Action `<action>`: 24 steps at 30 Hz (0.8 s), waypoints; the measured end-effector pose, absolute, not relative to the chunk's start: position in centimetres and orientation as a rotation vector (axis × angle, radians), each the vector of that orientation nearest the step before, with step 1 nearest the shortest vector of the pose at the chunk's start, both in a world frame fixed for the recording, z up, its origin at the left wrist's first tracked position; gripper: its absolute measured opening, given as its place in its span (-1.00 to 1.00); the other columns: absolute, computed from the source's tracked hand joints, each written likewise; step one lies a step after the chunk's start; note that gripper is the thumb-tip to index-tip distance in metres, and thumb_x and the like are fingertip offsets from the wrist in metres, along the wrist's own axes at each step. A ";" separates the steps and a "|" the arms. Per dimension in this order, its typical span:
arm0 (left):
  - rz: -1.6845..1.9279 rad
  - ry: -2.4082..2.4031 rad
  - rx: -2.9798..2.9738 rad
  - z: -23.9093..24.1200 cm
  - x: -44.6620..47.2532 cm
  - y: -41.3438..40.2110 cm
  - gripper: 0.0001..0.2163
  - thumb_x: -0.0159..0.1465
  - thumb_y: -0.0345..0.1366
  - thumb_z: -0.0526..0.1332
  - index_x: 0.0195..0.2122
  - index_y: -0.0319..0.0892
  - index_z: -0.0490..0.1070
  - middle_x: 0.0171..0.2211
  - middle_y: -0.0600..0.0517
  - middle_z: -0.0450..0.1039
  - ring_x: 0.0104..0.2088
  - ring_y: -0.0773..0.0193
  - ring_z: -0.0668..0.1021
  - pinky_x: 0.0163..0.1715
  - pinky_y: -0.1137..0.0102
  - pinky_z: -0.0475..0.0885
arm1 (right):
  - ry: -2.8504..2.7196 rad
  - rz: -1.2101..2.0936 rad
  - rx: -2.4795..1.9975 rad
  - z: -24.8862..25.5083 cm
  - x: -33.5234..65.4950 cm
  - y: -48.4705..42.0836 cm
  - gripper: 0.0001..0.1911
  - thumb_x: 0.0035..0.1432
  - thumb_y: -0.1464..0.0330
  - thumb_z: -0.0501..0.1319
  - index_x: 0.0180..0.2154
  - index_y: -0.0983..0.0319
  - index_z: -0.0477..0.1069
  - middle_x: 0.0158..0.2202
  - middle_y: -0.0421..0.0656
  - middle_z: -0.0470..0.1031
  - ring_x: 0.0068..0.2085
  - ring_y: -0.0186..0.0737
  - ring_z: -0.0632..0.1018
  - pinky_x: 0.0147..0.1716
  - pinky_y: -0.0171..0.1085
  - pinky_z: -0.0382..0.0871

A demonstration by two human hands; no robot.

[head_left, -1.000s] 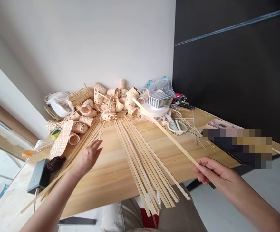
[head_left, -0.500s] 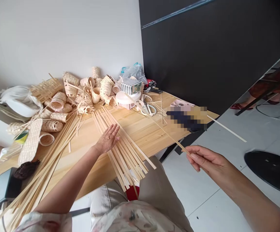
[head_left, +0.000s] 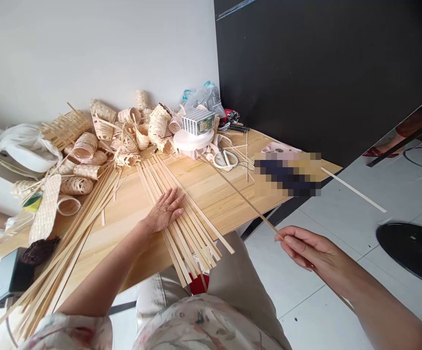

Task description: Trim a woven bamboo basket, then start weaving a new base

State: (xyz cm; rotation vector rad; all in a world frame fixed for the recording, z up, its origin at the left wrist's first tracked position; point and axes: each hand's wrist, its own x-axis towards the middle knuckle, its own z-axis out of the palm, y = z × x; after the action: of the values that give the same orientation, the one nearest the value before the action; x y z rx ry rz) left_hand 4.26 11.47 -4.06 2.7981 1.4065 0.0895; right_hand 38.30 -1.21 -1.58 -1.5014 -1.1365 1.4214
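Left hand (head_left: 165, 210): open, flat, resting on a fan of pale flat bamboo strips (head_left: 185, 233) lying at lower centre of a light wooden table (head_left: 211, 194). Right hand (head_left: 305, 248): at lower right, thumb and fingers pinching a long thin bamboo strip (head_left: 240, 194) passing just beside white-handled scissors (head_left: 225, 159). Woven bamboo baskets (head_left: 123, 141): sitting heaped at upper left.

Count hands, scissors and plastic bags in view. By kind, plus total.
Hands: 2 (left hand, right hand)
Scissors: 1
Plastic bags: 2 (white bag, clear bag)
Total: 5
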 end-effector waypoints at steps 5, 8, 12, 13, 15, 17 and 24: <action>0.077 1.410 2.817 -4.3 4.5 11.2 -0.51 0.31 -0.04 -0.20 0.21 -0.11 -0.02 0.25 -0.10 -0.13 0.23 0.04 -0.06 0.15 0.12 -0.02 | -1.288 1.431 -1.487 -1.3 36.5 -0.5 -0.61 -0.02 0.01 0.12 -0.46 0.21 0.35 -0.62 -0.30 0.18 -0.61 -0.41 0.15 -0.61 -0.36 0.01; 0.068 1.425 2.834 -4.3 4.7 11.0 -0.52 0.31 -0.05 -0.19 0.21 -0.10 -0.03 0.25 -0.08 -0.11 0.23 0.05 -0.02 0.15 0.13 -0.01 | -1.334 1.487 -1.467 -2.2 36.5 0.2 -0.59 -0.01 -0.01 0.11 -0.45 0.22 0.36 -0.63 -0.31 0.17 -0.61 -0.42 0.17 -0.62 -0.37 0.04; 0.074 1.420 2.856 -4.4 4.7 10.9 -0.52 0.31 -0.06 -0.17 0.22 -0.10 -0.05 0.25 -0.06 -0.13 0.23 0.07 -0.03 0.15 0.16 -0.02 | -1.307 1.486 -1.451 -3.2 36.6 0.9 -0.57 -0.05 -0.02 0.14 -0.40 0.23 0.39 -0.65 -0.31 0.17 -0.61 -0.42 0.19 -0.62 -0.37 0.08; 0.075 1.417 2.861 -4.4 4.6 10.9 -0.52 0.31 -0.06 -0.17 0.22 -0.10 -0.05 0.25 -0.06 -0.14 0.23 0.07 -0.03 0.15 0.17 -0.02 | -1.298 1.472 -1.449 -3.2 36.6 1.0 -0.58 -0.05 -0.02 0.15 -0.42 0.22 0.39 -0.65 -0.31 0.17 -0.61 -0.42 0.19 -0.62 -0.37 0.08; 0.067 1.415 2.871 -4.4 4.6 10.9 -0.52 0.31 -0.06 -0.17 0.22 -0.11 -0.05 0.25 -0.06 -0.14 0.23 0.07 -0.04 0.15 0.16 -0.02 | -1.295 1.460 -1.449 -3.2 36.3 1.2 -0.60 -0.04 -0.01 0.15 -0.49 0.22 0.36 -0.65 -0.31 0.18 -0.59 -0.41 0.21 -0.62 -0.37 0.08; 0.051 1.413 2.885 -4.5 4.6 10.9 -0.52 0.32 -0.08 -0.18 0.22 -0.13 -0.04 0.25 -0.09 -0.13 0.23 0.06 -0.04 0.15 0.16 -0.02 | -1.294 1.449 -1.459 -3.0 36.0 1.2 -0.60 -0.04 0.01 0.14 -0.54 0.22 0.33 -0.64 -0.30 0.20 -0.58 -0.40 0.22 -0.60 -0.37 0.09; 0.059 1.377 2.922 -4.5 4.8 10.4 -0.52 0.32 -0.08 -0.17 0.22 -0.15 -0.03 0.25 -0.11 -0.12 0.23 0.07 -0.04 0.15 0.17 -0.01 | -1.334 1.428 -1.474 -2.7 35.9 1.0 -0.57 -0.03 -0.02 0.11 -0.58 0.22 0.28 -0.61 -0.28 0.23 -0.57 -0.39 0.24 -0.58 -0.35 0.12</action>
State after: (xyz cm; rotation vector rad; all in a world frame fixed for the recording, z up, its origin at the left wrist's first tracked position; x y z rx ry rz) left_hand 4.77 10.36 -4.48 2.9222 1.3767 0.0589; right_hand 35.94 1.01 -2.73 -1.4736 -1.3335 1.4282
